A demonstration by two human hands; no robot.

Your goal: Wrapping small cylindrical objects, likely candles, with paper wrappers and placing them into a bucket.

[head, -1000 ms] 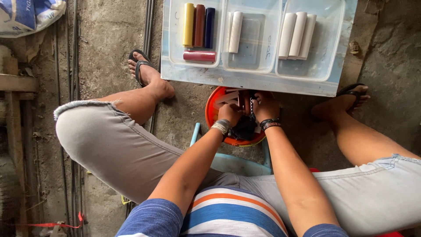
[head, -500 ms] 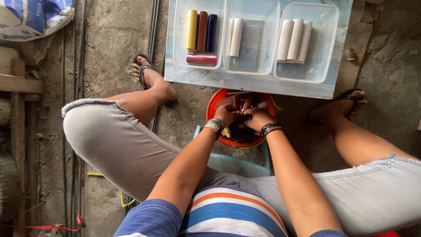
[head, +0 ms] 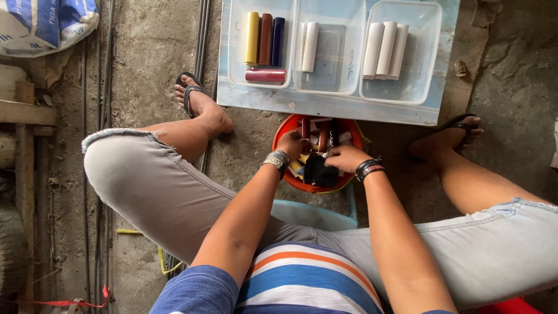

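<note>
— Where were the hands?
— Both were down in the orange bowl (head: 351,129) of mixed tubes on the floor, close together. The left hand (head: 292,143) was curled among the tubes; the right hand (head: 344,157) rested on a black one (head: 319,172).
— Gripping anything?
— I couldn't tell

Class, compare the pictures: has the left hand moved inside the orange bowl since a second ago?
Cannot tell: the left hand stays at the orange bowl's left side among the tubes; any small shift matches camera movement.
</note>
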